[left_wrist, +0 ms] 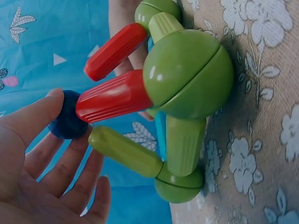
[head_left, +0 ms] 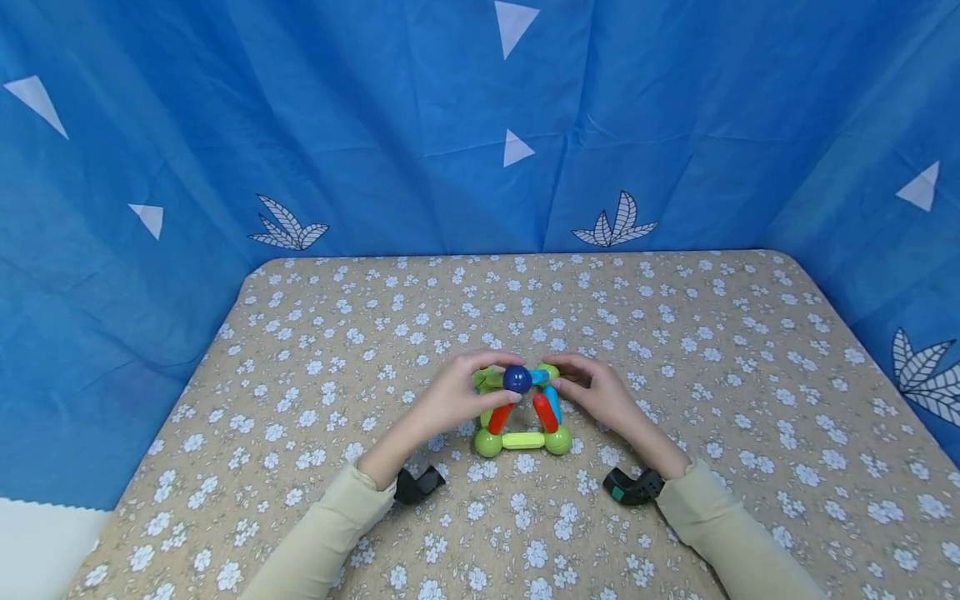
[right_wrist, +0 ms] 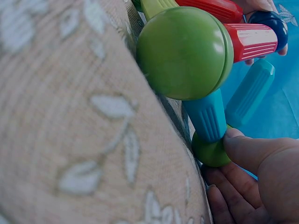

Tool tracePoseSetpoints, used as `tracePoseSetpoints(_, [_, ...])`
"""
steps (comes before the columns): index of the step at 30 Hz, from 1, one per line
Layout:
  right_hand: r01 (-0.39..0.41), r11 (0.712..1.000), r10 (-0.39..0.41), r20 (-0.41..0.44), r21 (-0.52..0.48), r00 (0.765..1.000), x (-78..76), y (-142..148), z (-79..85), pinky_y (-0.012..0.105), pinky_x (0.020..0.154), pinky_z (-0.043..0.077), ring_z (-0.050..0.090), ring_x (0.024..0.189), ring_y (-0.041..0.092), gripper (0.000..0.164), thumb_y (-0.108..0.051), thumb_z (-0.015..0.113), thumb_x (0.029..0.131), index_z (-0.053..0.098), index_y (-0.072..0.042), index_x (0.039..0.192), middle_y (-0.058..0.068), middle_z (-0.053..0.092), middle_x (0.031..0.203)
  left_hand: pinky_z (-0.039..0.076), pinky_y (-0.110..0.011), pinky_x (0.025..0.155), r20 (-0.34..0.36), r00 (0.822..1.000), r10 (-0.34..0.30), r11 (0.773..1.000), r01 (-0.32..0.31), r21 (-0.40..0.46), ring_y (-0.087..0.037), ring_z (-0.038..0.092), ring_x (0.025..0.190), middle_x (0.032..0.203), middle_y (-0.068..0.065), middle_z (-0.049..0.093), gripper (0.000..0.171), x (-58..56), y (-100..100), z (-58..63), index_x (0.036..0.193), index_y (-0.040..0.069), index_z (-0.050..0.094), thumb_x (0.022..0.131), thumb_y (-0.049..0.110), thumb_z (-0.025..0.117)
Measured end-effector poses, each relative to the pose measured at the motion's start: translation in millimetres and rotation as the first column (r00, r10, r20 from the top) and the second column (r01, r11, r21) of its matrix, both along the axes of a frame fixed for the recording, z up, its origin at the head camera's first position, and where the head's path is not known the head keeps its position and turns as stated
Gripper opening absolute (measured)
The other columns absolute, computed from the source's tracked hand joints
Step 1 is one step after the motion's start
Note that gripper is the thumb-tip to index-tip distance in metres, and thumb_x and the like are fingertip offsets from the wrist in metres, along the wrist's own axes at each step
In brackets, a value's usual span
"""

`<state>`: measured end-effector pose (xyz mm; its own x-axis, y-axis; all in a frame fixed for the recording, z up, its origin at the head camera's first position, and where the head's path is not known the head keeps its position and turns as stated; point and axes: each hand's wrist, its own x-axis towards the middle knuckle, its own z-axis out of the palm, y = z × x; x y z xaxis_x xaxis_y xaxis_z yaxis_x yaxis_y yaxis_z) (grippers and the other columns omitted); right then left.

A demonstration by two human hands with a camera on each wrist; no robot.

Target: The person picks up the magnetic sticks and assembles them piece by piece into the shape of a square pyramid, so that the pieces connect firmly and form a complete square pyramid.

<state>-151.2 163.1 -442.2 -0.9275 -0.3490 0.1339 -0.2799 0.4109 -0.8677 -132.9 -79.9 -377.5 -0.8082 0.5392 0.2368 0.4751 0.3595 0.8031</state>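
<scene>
On the table stands a construction of ball-and-rod toy pieces. My left hand [head_left: 456,390] pinches the dark blue ball [head_left: 517,379] at its top between thumb and fingers. A red rod [left_wrist: 117,95] meets that ball in the left wrist view; a second red rod [left_wrist: 114,51] has a free tip there. My right hand [head_left: 602,396] holds the far right green ball [right_wrist: 211,151] between thumb and fingers. Blue rods [right_wrist: 205,114] run along the right side. Two green balls [head_left: 487,442] at the front are joined by a yellow-green rod [head_left: 522,440].
A flowered cloth [head_left: 300,367] covers the table. Blue curtains [head_left: 420,125] hang behind and at both sides. Black wrist straps [head_left: 418,485] are near both cuffs.
</scene>
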Motion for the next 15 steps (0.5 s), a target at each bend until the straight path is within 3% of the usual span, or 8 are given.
tracePoseSetpoints(7, [-0.005,1.0,0.005,0.006,-0.007,1.0,0.2,0.9,0.8,0.037,0.08,0.052,0.062,0.096,0.022,0.031,-0.013,0.064,0.09,0.062,-0.009,0.121,0.007,0.062,0.114,0.04,-0.041,0.096,0.015,1.0,0.007,1.0,-0.007,-0.007,-0.015,0.054,0.11,0.117,-0.002,0.061,0.039,0.2,4.6,-3.8,0.117,0.004,0.063,0.08,0.011,0.075])
tracePoseSetpoints(15, [0.004,1.0,-0.004,-0.002,-0.009,1.0,1.1,-0.3,1.8,0.039,0.082,0.051,0.061,0.099,0.025,0.032,-0.015,0.063,0.091,0.061,-0.008,0.122,0.009,0.061,0.117,0.044,-0.034,0.092,-0.019,1.0,-0.002,1.0,0.001,-0.011,-0.013,0.055,0.107,0.117,-0.002,0.061,0.039,0.8,6.2,-7.9,0.117,0.005,0.063,0.08,0.012,0.075])
